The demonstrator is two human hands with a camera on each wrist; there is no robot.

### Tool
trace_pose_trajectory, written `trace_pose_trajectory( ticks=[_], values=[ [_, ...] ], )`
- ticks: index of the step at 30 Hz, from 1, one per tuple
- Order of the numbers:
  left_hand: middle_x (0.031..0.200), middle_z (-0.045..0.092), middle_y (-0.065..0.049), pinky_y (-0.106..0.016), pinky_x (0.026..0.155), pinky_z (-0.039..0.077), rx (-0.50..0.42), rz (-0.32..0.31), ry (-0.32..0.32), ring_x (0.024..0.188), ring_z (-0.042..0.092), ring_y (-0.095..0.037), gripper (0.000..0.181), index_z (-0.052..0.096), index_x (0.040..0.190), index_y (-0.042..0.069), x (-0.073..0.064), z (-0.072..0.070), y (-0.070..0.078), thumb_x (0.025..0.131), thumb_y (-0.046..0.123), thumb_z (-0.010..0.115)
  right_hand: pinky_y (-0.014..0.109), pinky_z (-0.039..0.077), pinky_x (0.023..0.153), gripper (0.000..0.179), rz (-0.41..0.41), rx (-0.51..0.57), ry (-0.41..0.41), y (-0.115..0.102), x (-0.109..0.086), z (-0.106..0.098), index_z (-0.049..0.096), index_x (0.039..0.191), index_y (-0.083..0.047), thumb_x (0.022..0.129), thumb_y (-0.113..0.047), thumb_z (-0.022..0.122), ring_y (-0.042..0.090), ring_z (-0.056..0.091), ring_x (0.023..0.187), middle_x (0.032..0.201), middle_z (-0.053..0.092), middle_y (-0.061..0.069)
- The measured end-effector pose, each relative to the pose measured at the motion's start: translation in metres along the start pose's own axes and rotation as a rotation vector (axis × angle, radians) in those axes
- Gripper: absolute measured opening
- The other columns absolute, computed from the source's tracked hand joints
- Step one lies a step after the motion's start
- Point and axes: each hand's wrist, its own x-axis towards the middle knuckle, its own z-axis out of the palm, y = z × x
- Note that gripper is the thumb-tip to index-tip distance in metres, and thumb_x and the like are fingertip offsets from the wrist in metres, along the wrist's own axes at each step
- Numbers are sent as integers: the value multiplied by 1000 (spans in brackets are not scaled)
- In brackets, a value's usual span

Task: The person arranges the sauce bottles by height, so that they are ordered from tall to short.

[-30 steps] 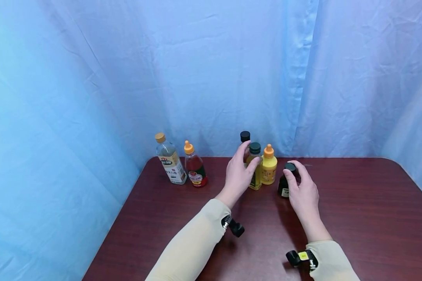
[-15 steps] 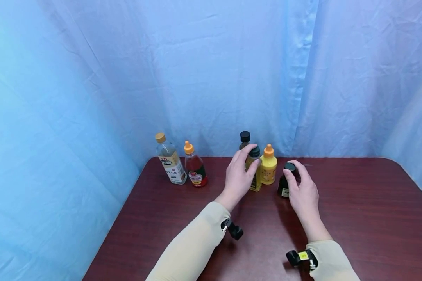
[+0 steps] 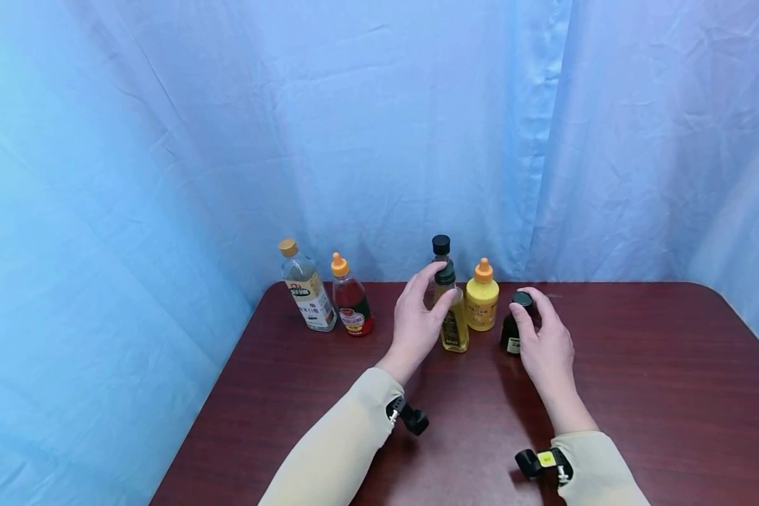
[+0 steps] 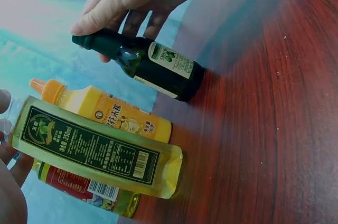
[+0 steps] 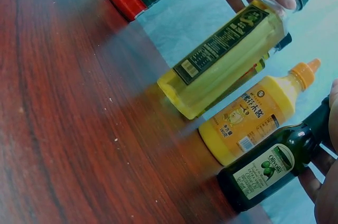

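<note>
My left hand [image 3: 413, 327] holds a clear bottle of yellow oil [image 3: 454, 330] near its dark green cap. The bottle leans slightly left in the head view; its dark label shows in the left wrist view [image 4: 90, 145]. To the right, my right hand [image 3: 549, 348] grips the neck of a small dark green olive oil bottle [image 5: 264, 168], upright on the table. Between the two stands a yellow squeeze bottle [image 3: 482, 309] with an orange nozzle. Behind the yellow oil is another bottle with a black cap [image 3: 440, 244], its body mostly hidden.
At the left back of the dark red wooden table [image 3: 658, 379] stand a clear bottle with a tan cap [image 3: 313, 302] and a red sauce squeeze bottle [image 3: 353, 309]. A pale blue curtain [image 3: 379, 140] hangs right behind the table's far edge.
My left hand has drawn the yellow oil bottle left and a little toward me, away from the yellow squeeze bottle. My right hand and the olive oil bottle have stayed in place.
</note>
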Motion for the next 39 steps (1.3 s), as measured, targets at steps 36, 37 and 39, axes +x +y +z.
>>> trace_pose_trajectory(
  ticks=[36,37,39],
  values=[
    [129,70,-5,-47,83,59,108,13,153,114,68,-25,53,61,153,19,2,-73,-31,104,18,81,66,48,99,47,-4,2,7,4,1,0,61,154,-24,113,-47,63,46,71,113,141,69,18],
    [129,70,-6,-47,83,59,108,9,154,114,67,-24,53,61,153,18,2,-73,-32,104,17,81,66,48,100,47,-4,3,7,4,1,-1,61,154,-24,113,-47,63,46,71,114,141,70,18],
    [130,69,-5,-47,85,60,114,-1,152,116,67,-23,53,61,153,19,1,-74,-34,104,17,81,66,48,100,47,-6,5,9,4,0,-1,61,154,-24,113,-47,63,45,71,114,141,70,17]
  ],
)
